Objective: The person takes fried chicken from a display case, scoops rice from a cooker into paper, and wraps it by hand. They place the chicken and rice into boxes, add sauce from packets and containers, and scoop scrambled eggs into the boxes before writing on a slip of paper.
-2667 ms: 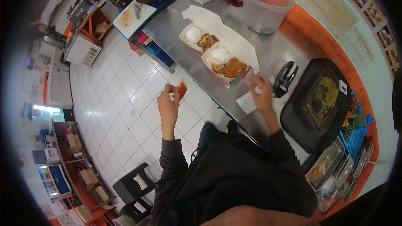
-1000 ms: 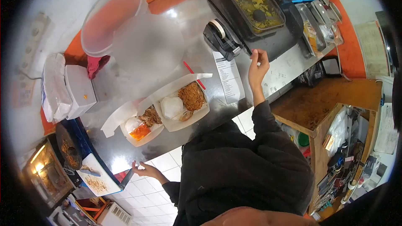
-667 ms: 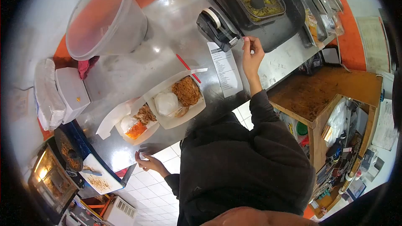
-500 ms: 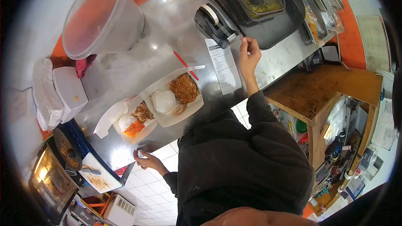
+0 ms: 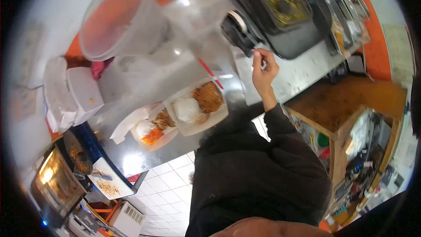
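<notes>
Right hand (image 5: 264, 68) at the tape dispenser (image 5: 239, 28) on the steel counter (image 5: 144, 79)

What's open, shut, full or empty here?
Right hand: pinched shut by the tape dispenser.
Larger food box: lid open, food inside.
Smaller food box: lid open, food inside.
Plastic tub: uncovered, looks empty.
Black pan: uncovered, yellow food inside.
Oven: lit inside.

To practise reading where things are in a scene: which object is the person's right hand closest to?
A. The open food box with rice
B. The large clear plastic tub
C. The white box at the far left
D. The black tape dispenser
D: the right hand is raised with its fingers pinched just at the front end of the black tape dispenser, well away from the other three.
</notes>
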A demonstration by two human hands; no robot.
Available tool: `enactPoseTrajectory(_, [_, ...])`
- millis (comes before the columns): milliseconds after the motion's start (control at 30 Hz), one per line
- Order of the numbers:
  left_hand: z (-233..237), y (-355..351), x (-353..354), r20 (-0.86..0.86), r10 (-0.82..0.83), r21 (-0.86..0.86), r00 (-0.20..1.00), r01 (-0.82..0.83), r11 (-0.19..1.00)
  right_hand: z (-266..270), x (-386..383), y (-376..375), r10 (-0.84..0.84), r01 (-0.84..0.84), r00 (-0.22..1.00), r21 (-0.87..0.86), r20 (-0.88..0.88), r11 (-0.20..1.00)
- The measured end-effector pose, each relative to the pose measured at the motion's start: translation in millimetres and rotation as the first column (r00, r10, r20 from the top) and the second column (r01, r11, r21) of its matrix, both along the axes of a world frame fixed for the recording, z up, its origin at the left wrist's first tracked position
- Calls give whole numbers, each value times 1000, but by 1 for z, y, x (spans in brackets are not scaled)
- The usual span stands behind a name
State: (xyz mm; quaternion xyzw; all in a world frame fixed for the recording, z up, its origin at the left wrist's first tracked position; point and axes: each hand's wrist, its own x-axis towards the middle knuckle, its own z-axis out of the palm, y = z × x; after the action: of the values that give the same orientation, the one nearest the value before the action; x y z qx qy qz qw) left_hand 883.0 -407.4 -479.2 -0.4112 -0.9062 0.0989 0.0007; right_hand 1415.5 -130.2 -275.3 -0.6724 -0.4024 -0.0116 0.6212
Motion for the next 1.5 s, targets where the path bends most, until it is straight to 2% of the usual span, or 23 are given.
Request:
enactPoseTrajectory(100, [-34,-7,-35,60,160,85,985,-164,983,52,-20,45,198,-184,978,167,-69,969])
enactPoseTrajectory(233, [-38,52,-6,224,352,221,909,-399,890,138,-52,128,461,-520,853,326,244,789])
enactPoseTrajectory(300, [-36,82,16,325,406,243,854,-491,837,175,-77,178,492,-654,724,256,483,712])
enactPoseTrajectory(333, [-45,94,18,372,421,247,827,-525,814,185,-87,201,603,-698,674,98,427,710])
enactPoseTrajectory(367, [-52,106,18,415,429,247,802,-553,796,190,-100,228,601,-711,660,115,451,694])
enactPoseTrajectory(433, [-51,134,16,485,432,235,760,-589,773,181,-123,288,825,-799,449,-261,344,543])
enactPoseTrajectory(500, [-54,153,8,545,433,212,718,-617,758,142,-136,355,933,-686,236,-633,273,359])
enactPoseTrajectory(533, [-56,156,5,572,439,191,694,-632,751,125,-143,378,952,-526,147,-793,270,306])
enactPoseTrajectory(633, [-66,149,7,646,469,105,602,-679,727,31,-162,450,980,-25,-184,-997,80,77])
enactPoseTrajectory(667, [-69,145,6,665,481,76,572,-692,718,7,-168,459,977,-22,-197,-997,77,74])
enactPoseTrajectory(767, [-88,116,-4,706,518,-22,482,-717,697,-38,-184,448,983,-63,-146,-990,-115,-125])
enactPoseTrajectory(833, [-97,85,0,724,552,-112,414,-719,686,-47,-183,423,855,4,-231,-879,464,478])
enactPoseTrajectory(867, [-100,67,3,728,571,-159,379,-716,679,-50,-179,423,864,14,-238,-888,443,459])
enactPoseTrajectory(933, [-98,45,21,741,603,-252,295,-711,657,-52,-166,433,948,-280,-119,-926,295,253])
enactPoseTrajectory(1067, [-97,-1,68,746,659,-426,100,-688,587,0,-175,418,971,-222,-51,-950,235,218])
enactPoseTrajectory(1167, [-96,-49,94,720,694,-545,-28,-642,540,7,-163,425,996,-76,-50,-995,69,65])
enactPoseTrajectory(1233, [-98,-75,102,704,704,-604,-99,-604,519,9,-154,424,918,471,139,-790,-373,-392])
enactPoseTrajectory(1267, [-102,-82,107,700,702,-628,-135,-585,513,7,-149,414,918,478,140,-787,-370,-390])
enactPoseTrajectory(1333, [-100,-85,114,691,694,-668,-203,-547,505,-3,-136,385,983,505,66,-844,-173,-183])
enactPoseTrajectory(1367, [-102,-90,117,686,689,-684,-235,-530,500,-11,-127,382,984,507,61,-843,-170,-177])
enactPoseTrajectory(1433, [-102,-102,118,673,678,-713,-297,-505,486,-11,-131,373,995,396,-10,-914,-97,-85])
enactPoseTrajectory(1467, [-101,-111,120,663,672,-728,-329,-493,477,-8,-136,377,982,469,64,-864,-177,-186])
enactPoseTrajectory(1500, [-94,-112,123,652,667,-743,-360,-479,468,-27,-126,391,982,469,55,-864,-178,-183])
